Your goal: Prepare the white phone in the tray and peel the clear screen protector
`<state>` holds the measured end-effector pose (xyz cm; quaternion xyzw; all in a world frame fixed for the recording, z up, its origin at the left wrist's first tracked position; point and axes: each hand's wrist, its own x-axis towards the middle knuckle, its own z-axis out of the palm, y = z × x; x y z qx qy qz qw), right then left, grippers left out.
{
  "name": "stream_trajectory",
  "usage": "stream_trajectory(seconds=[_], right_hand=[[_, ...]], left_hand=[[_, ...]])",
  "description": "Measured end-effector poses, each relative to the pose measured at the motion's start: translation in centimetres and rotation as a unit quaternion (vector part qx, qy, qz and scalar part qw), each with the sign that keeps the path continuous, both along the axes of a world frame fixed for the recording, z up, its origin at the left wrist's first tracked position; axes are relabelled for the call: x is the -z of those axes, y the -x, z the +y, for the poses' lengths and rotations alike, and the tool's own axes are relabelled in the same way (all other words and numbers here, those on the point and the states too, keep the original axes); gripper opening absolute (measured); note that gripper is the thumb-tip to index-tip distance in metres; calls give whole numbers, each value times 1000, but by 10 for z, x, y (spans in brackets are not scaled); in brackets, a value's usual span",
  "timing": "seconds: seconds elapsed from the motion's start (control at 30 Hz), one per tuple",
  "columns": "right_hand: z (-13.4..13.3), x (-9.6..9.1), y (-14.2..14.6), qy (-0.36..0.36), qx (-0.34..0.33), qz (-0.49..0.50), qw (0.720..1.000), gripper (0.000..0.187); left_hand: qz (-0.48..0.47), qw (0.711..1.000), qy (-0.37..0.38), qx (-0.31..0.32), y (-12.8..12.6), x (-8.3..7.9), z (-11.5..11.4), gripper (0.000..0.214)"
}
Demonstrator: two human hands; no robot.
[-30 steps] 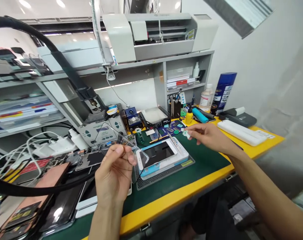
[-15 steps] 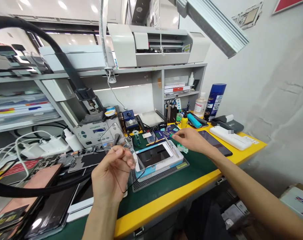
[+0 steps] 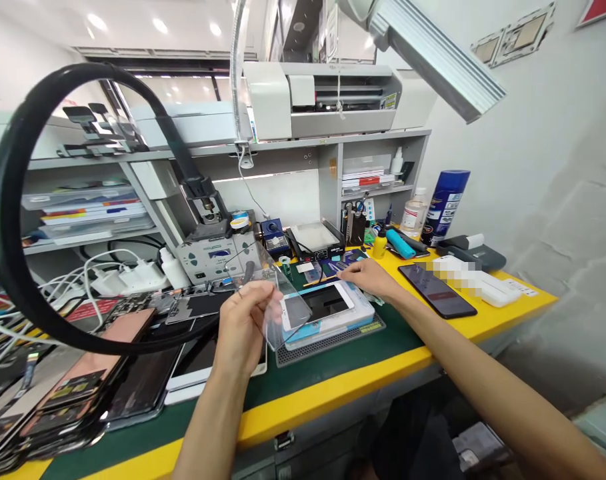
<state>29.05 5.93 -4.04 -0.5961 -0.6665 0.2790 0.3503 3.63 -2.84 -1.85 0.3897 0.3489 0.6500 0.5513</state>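
Note:
My left hand (image 3: 247, 323) is closed on the edge of a clear sheet (image 3: 279, 328) with a thin dark rim. The sheet is tilted and overlaps the left end of a white-framed phone (image 3: 327, 301) in my view. That phone lies screen up on a white and blue box (image 3: 350, 321), which rests on a grey perforated mat (image 3: 307, 355). Just beyond the phone, my right hand (image 3: 370, 277) has its thumb and fingers pinched together. Whatever lies between those fingertips is too small to make out.
Stacked phone parts (image 3: 97, 360) crowd the left side, under a black hose (image 3: 13, 220) arching from a hot-air station (image 3: 210, 257). To the right lie a dark phone (image 3: 437, 290) and a white device (image 3: 487, 283). A blue spray can (image 3: 445, 207) stands by the wall.
My left hand has turned from palm up to back up, swinging the clear sheet over the phone's left end. My right hand remains pinched near the phone's far side. The view has shifted left.

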Motion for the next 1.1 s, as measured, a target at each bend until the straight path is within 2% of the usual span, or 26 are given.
stream_trajectory(seconds=[0.13,0.27,0.4,0.53,0.63,0.73,0.83,0.9,1.03,1.1], right_hand=[[-1,-2,-3,-22,-1,127,992,32],[-1,-2,-3,-27,10,234,972,39],[-3,-5,-5,-27,34,302,952,38],[-4,-7,-9,-18,39,364,931,29],[-2,-6,-12,-27,35,395,918,24],[-1,-5,-13,-61,32,407,911,21],[-3,-6,-13,-80,25,405,910,25],[-5,-7,-12,-79,15,407,910,30],[-12,-11,-10,-79,-15,420,904,48],[-15,-14,-10,-86,-27,430,898,50]], left_hand=[[135,988,24,71,5,1,3,17],[277,948,45,149,4,-11,11,19],[354,910,66,206,-4,-21,26,22],[402,876,110,245,-13,-23,38,42],[416,867,137,237,-18,-25,40,59],[432,858,163,225,-23,-28,40,67],[459,845,172,213,-24,-29,40,77],[516,817,164,195,-24,-28,41,84],[647,735,138,147,-20,-23,44,88],[705,692,107,112,-16,-21,46,84]])
